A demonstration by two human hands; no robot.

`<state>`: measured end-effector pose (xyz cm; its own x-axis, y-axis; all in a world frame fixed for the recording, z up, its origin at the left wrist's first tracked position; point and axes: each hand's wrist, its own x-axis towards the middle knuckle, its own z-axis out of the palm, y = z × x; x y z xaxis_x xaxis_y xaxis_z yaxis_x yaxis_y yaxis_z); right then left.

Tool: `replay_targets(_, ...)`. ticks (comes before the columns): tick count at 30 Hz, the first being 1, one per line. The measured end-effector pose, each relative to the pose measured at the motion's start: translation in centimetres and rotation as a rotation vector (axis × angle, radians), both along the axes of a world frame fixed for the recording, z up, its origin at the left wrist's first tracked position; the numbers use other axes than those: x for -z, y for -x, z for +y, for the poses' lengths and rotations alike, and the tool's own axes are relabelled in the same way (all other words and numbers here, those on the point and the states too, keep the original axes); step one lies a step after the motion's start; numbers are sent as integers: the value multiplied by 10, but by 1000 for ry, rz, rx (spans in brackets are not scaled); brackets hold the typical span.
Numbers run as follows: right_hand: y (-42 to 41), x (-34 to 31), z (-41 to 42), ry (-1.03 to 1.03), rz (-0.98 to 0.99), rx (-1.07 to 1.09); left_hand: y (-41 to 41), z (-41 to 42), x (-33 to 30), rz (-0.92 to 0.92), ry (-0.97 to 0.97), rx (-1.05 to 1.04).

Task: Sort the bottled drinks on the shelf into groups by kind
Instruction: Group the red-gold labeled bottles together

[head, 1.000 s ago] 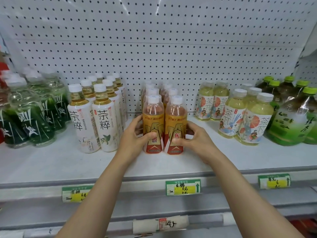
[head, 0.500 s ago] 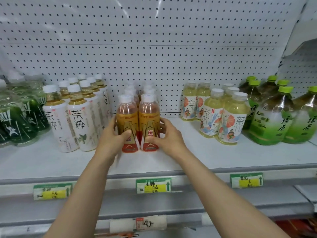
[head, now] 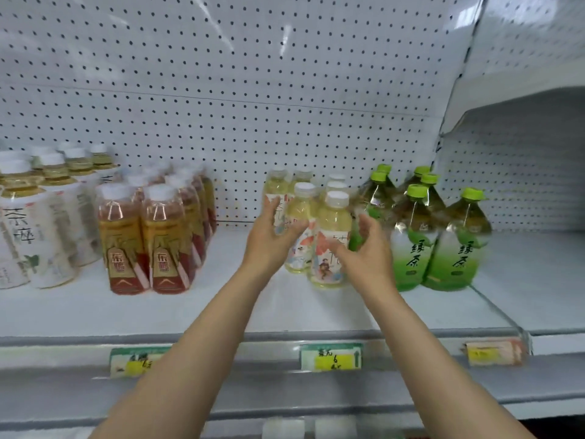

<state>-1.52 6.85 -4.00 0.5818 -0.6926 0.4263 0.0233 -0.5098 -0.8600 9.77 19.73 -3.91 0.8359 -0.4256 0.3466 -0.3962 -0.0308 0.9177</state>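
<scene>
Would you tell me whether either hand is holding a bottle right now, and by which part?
Nothing is held. The left hand and right hand are open on either side of the yellow tea bottles, fingers spread and not closed on any.

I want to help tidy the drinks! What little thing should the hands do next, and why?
Probably close both hands on the front pale yellow bottles with white caps. The left hand and right hand are open on either side of that group, not gripping, and its rows look staggered.
</scene>
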Motion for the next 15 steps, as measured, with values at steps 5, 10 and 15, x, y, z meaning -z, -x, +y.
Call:
replay_targets(5, -6, 24, -32, -123, 222, -203, -16, -35, 12, 173, 52, 22)
replay_targets(10, -15, 38, -46, -185, 188, -274, -26, -40, 18, 156, -12, -8)
replay_targets(15, -8, 47, -51, -294, 98, -243, -36, -39, 28, 167, -60, -123)
